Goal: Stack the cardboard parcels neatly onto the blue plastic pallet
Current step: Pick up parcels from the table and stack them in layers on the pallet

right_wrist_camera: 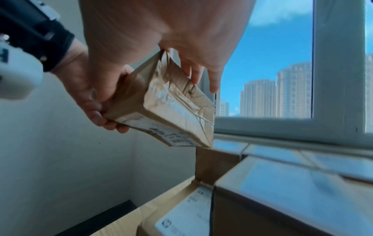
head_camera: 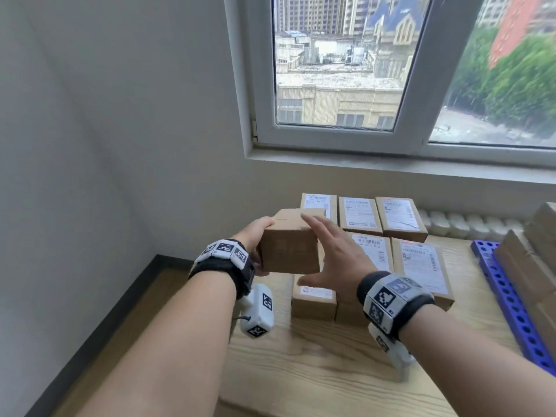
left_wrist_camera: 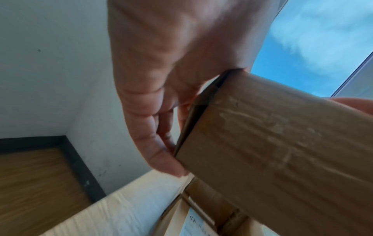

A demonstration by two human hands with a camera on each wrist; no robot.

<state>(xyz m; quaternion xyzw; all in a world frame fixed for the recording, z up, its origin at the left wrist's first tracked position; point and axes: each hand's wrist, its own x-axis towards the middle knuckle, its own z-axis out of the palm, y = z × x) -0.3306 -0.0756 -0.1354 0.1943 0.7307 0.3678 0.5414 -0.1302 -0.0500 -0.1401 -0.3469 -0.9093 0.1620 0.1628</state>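
Observation:
A plain brown cardboard parcel (head_camera: 288, 248) is held up above the left end of the wooden table. My left hand (head_camera: 255, 236) grips its left side, fingers curled under it, as the right wrist view shows (right_wrist_camera: 90, 99). My right hand (head_camera: 328, 254) lies flat against the parcel's right side with straight, spread fingers. The parcel (right_wrist_camera: 167, 108) is taped and tilted, its printed label facing down. Several labelled parcels (head_camera: 361, 218) stand in rows on the table below and behind it. The blue plastic pallet (head_camera: 508, 299) lies at the right edge, carrying stacked parcels (head_camera: 526, 266).
The wooden table (head_camera: 316, 371) has bare surface in front of the parcel rows. A white wall is close on the left, and a window sill (head_camera: 391, 161) and white radiator (head_camera: 466, 224) run behind the table. The floor (left_wrist_camera: 40, 175) lies below at left.

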